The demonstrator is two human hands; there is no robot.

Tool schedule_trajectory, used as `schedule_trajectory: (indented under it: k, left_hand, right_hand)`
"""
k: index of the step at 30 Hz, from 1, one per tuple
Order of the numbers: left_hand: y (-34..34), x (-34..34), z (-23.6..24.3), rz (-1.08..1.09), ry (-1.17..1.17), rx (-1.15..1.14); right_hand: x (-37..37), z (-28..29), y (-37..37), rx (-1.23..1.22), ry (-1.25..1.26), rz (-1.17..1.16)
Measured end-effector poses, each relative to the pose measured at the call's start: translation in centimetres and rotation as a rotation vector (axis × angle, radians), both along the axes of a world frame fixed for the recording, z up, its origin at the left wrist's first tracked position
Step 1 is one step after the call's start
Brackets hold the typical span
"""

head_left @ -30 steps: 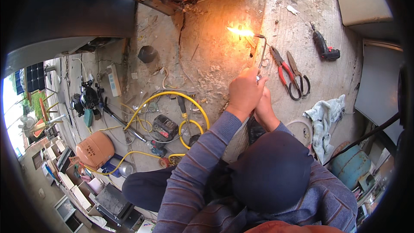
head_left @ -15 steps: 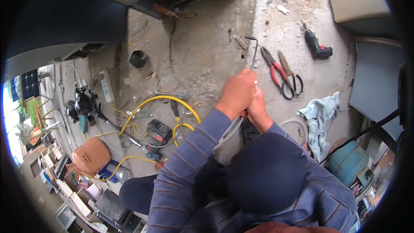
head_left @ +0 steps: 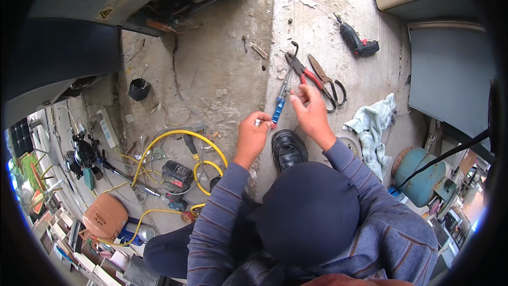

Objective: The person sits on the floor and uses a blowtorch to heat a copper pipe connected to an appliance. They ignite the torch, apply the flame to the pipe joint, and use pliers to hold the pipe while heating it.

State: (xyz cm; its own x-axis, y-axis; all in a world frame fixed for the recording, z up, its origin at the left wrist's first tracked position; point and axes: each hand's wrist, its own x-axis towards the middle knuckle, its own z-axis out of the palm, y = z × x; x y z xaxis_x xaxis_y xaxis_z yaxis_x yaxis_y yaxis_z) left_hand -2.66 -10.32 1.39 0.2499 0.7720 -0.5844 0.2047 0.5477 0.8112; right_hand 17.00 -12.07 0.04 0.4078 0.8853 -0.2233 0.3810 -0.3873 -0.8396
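A gas torch (head_left: 278,109) with a blue handle and a long metal tube bent at its tip slants up from my hands, over the concrete floor. My left hand (head_left: 251,139) is closed on the torch's lower end, where something red shows; a small white thing (head_left: 257,122) sits between its fingers. My right hand (head_left: 312,114) has its thumb and fingers curled at the torch's valve, just above the blue handle. Just beyond it lie red-handled pliers (head_left: 312,76) and black-handled scissors (head_left: 323,74). The torch tip hangs over the pliers' jaws.
A black cordless screwdriver (head_left: 357,39) and a pale cloth (head_left: 370,132) lie to the right, near a rusty teal gas cylinder (head_left: 418,177). Left are a yellow hose (head_left: 174,133), a battery pack (head_left: 177,175) and an orange cylinder (head_left: 105,215). Grey metal cabinets (head_left: 450,74) flank the floor.
My hands were together on the torch; now they are apart, the left lower and the right up by the valve. The blue handle has come into sight. The view has shifted right.
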Motion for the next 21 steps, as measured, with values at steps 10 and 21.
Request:
schedule_trajectory:
  k: [10,21]
  left_hand:
    - [-0.6,1.5,1.1,-0.485,0.699,0.281]
    - [-0.3,0.6,-0.3,-0.424,0.469,0.376]
  right_hand:
    - [6.2,0.3,2.2,-0.137,-0.66,0.348]
    - [4.6,0.8,3.2,-0.203,-0.719,0.366]
